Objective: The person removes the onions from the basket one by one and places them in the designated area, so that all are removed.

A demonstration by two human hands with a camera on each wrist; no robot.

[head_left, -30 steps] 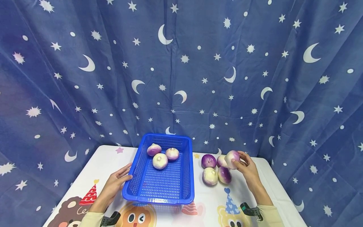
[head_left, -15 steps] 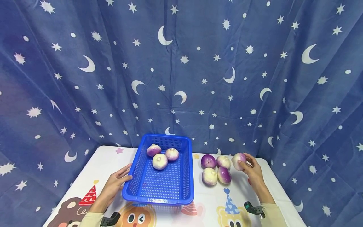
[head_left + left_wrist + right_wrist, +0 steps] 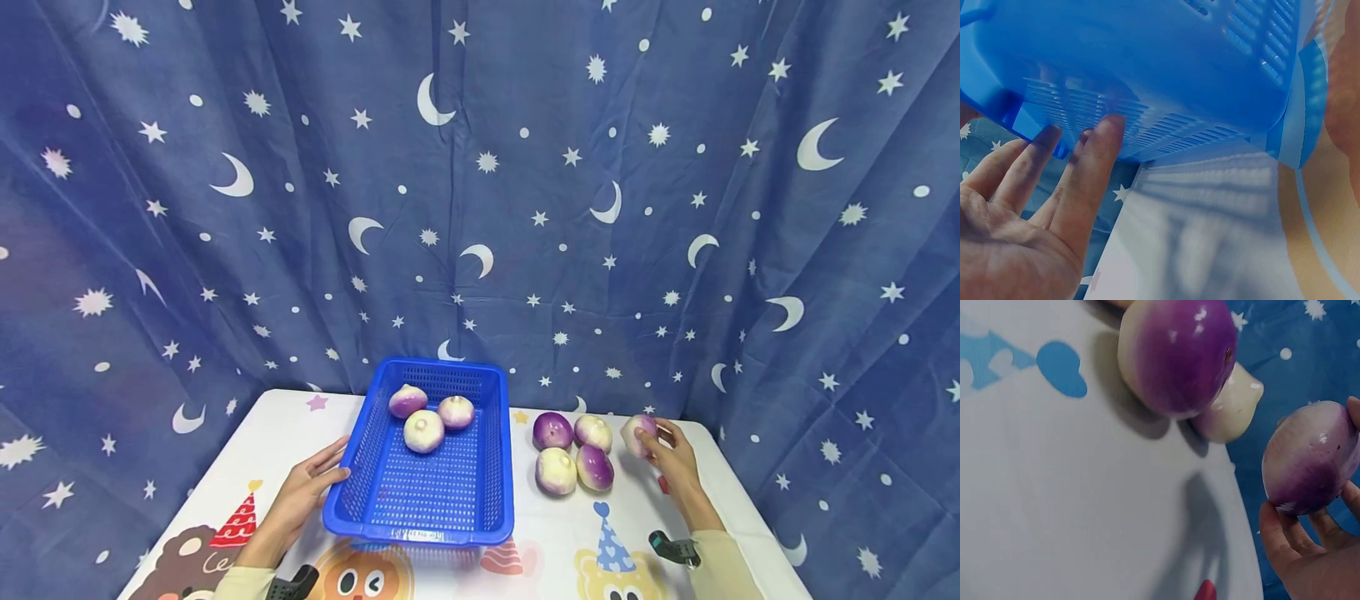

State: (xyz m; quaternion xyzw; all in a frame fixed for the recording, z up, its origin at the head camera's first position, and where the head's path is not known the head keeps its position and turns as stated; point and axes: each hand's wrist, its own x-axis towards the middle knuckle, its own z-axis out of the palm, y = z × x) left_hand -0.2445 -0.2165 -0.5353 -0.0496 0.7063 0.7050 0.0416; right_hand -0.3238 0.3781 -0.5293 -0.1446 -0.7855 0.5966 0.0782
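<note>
From my station I have the right hand [image 3: 677, 460] out at the right of the tabletop [image 3: 540, 521], its grip curled round a purple-and-white turnip [image 3: 632, 437], thumb on the near side and fingers behind. On the head view the turnip's pale end points left, towards four loose turnips, and its purple side faces my palm. The right wrist view has it nearly round: the pale end aims up and left, the purple runs to the lower right, and the body looks slightly longer across that line than along it. I can't tell whether its underside touches the tabletop.

The four loose turnips sit just left of it: a dark purple turnip [image 3: 552, 431] at back left, a pale turnip [image 3: 593, 433] at back right, a whiter turnip [image 3: 556, 472] at front left with its nub up, and a glossy purple turnip [image 3: 596, 467] at front right.

My left hand [image 3: 298, 492] is at the left wall of the blue basket [image 3: 423, 492], grip spread, fingers extended; firm contact I can't confirm. The basket's long axis runs front to back. Inside, towards the far end, three turnips [image 3: 423, 432] cluster, the nearest with its nub facing up.
</note>
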